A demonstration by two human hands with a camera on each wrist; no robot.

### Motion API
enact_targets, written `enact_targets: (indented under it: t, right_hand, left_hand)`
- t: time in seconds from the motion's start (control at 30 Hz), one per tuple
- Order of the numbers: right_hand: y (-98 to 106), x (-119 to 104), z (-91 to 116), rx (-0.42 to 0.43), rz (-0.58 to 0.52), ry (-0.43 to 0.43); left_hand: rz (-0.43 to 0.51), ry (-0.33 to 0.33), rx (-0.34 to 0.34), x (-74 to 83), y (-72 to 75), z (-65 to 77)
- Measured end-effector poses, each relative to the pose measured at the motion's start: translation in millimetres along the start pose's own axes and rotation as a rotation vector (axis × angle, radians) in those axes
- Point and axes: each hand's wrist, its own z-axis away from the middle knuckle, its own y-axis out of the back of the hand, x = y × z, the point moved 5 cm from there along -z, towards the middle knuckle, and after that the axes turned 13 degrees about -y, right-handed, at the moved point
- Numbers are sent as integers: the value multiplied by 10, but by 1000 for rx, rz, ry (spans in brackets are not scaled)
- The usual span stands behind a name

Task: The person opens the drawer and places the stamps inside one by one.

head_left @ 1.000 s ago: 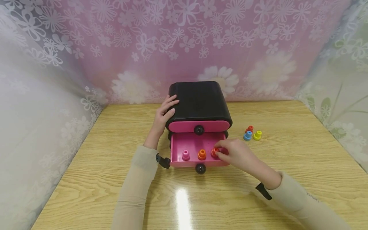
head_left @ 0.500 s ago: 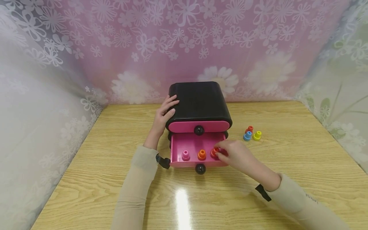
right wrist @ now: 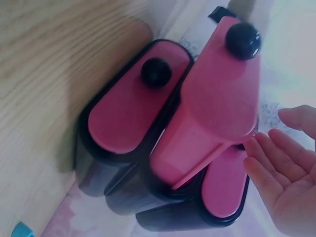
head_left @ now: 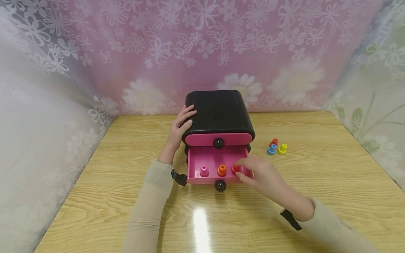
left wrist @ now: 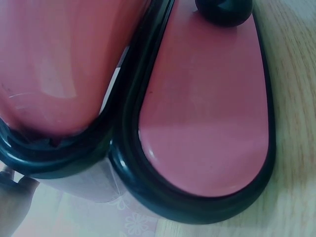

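A black drawer cabinet (head_left: 218,110) with pink drawer fronts stands mid-table. Its drawer (head_left: 218,154) below the top one is pulled out. My left hand (head_left: 179,128) rests on the cabinet's left side, fingers laid over the top edge. Inside the drawer, in a row near its front, stand a pink stepped peg-like piece (head_left: 204,171), an orange one (head_left: 222,170) and a red one (head_left: 234,169). My right hand (head_left: 261,174) is at the red piece, thumb and fingers apart. In the right wrist view, the right hand (right wrist: 289,170) has loosely extended fingers beside the drawer.
To the cabinet's right, a blue piece (head_left: 272,150), a yellow piece (head_left: 283,149) and another red piece (head_left: 274,141) stand close together on the wooden table (head_left: 110,186). Black round knobs (head_left: 220,186) stick out from the drawer fronts. A floral curtain (head_left: 202,49) hangs behind.
My right thumb and fingers have parted from the red piece in the drawer, and the hand has drawn slightly back. My left hand has stayed on the cabinet.
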Motion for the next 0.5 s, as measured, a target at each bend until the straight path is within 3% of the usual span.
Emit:
enact_targets:
  t: [0.3, 0.5]
  right_hand:
    - [-67, -104, 202, -46, -196, 39]
    - [-228, -64, 269, -138, -231, -15]
  left_hand:
    - [-19, 9, -14, 231, -53, -41]
    - [-34, 17, -12, 317, -71, -53]
